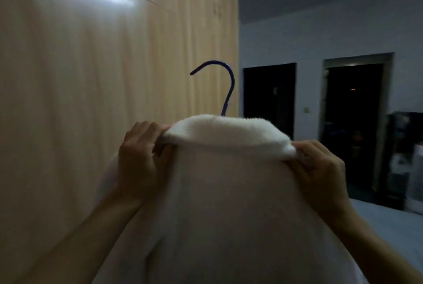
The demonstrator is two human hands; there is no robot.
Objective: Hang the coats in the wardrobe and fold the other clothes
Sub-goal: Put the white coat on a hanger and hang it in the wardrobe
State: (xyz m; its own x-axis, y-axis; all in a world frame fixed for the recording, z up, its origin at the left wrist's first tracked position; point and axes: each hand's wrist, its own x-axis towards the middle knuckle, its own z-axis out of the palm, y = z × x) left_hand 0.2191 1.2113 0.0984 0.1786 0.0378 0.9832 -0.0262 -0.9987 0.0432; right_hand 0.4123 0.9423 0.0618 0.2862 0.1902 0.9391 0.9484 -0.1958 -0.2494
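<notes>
We had a pale coat with a fluffy white collar held up in front of us, back side facing us, filling the lower middle of the view. It sat on a purple hanger, only the hook poking up above the collar, open end pointing left. The light wood wardrobe stood shut right behind it on the left.

Two bare forearms, no sleeves, rising from the lower corners of the frame.

Left hand at centre left, right hand at centre right; no rings, watch or bracelets visible on wrists or fingers; nails short, unpainted.
</notes>
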